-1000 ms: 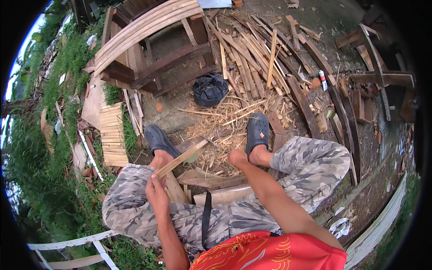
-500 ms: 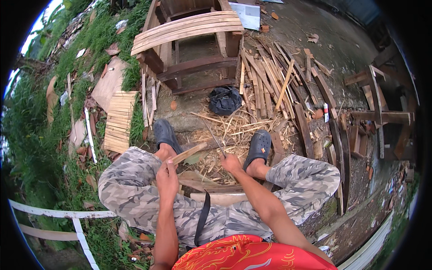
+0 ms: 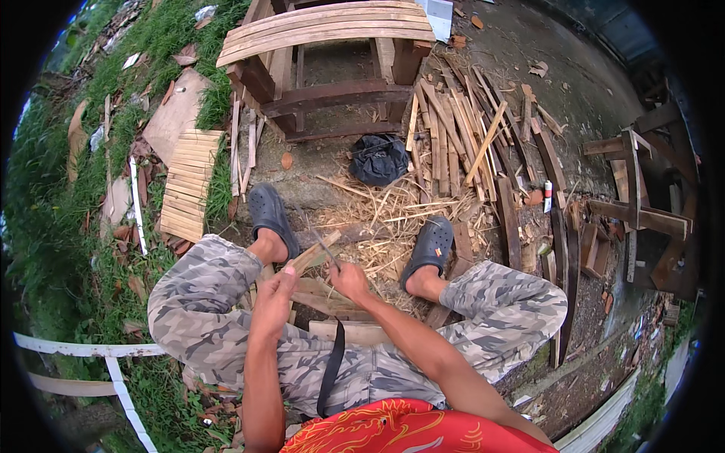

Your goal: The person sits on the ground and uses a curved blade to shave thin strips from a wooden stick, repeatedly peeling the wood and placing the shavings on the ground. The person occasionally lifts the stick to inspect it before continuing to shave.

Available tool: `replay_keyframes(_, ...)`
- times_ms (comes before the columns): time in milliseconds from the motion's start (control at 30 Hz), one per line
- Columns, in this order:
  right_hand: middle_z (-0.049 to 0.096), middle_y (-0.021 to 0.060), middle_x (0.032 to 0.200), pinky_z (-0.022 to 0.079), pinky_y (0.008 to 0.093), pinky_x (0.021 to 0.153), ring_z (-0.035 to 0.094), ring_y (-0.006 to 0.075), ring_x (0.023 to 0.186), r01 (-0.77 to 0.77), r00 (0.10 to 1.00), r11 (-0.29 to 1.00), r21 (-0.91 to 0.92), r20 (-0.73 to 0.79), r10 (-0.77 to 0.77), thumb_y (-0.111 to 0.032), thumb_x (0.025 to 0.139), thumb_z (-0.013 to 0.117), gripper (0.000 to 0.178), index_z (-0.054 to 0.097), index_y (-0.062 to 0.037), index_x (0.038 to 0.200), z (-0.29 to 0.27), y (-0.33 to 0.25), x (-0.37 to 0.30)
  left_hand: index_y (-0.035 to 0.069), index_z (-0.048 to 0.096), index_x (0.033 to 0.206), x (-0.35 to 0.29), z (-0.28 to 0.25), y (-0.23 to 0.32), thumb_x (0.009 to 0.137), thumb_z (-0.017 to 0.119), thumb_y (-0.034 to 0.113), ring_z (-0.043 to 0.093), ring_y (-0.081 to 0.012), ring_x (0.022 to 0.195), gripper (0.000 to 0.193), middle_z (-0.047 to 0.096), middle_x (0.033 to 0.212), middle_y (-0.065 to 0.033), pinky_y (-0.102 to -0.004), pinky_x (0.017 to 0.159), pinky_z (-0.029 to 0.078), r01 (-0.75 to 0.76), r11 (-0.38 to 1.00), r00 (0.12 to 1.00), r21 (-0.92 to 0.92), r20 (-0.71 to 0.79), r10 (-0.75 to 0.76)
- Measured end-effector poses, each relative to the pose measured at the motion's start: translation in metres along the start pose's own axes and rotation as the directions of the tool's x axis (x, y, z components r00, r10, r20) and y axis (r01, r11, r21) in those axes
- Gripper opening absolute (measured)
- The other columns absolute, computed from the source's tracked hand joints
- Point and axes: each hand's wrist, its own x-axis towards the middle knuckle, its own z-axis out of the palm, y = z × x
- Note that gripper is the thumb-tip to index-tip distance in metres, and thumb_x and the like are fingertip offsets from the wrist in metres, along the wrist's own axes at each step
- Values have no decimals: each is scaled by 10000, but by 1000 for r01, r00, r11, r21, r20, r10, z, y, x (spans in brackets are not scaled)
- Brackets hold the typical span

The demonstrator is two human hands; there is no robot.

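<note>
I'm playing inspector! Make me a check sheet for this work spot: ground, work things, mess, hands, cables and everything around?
Surface: rough ground, scattered with wood shavings
Job's things: pale wood strip and thin-bladed tool; blade crosses the strip's far end in view, contact unclear
Clutter: black plastic bag, heap of loose wood pieces
Hands: left hand grips the strip; right hand grips the tool, its handle hidden
Cables: nothing seen
Surroundings: grass at left, wooden frame ahead

Wearer's red shirt with yellow-and-white print, grey camouflage trousers, black strap, dark perforated clogs.
</note>
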Motion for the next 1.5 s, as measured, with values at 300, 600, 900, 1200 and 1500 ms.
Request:
replay_keyframes(300,660,336,839,533,511,805,679,465,850,-6,988,999,37,154,0,-336,914,531,445,698,76,936,-2,36,9,-131,604,1242,4,-2,-2,1035,549,374,612,-240,1192,549,653,1226,-198,-353,1084,425,-19,998,1000,56,19,18)
replay_keyframes(600,668,329,878,536,530,802,665,489,884,-151,981,988,-30,122,153,-333,915,540,414,720,37,959,11,54,20,-124,629,1209,6,3,1,1026,560,410,609,-207,1162,569,663,1204,-178,-326,1052,429,-41,999,999,33,10,41)
replay_keyframes(900,694,302,947,540,517,840,680,451,933,-243,949,950,-196,156,275,-363,941,524,423,729,0,1009,9,101,21,-105,667,1161,0,11,9,1035,550,399,592,-135,986,533,679,1062,-71,-287,918,451,-41,998,999,50,-14,42)
replay_keyframes(1200,705,276,801,560,489,734,720,408,796,-341,888,891,-299,208,410,-384,910,597,496,707,99,924,-52,91,39,-1,647,1164,-24,18,22,1019,519,193,658,-431,732,274,636,777,-283,-484,615,483,-331,704,868,628,-89,488)
replay_keyframes(1500,586,51,557,448,317,432,560,143,430,-154,987,987,51,-38,156,-308,918,713,323,637,-25,782,-229,-84,-5,-6,650,1132,-44,36,50,981,604,108,731,-296,758,195,740,1005,-146,-357,645,553,-784,504,541,362,2,841)
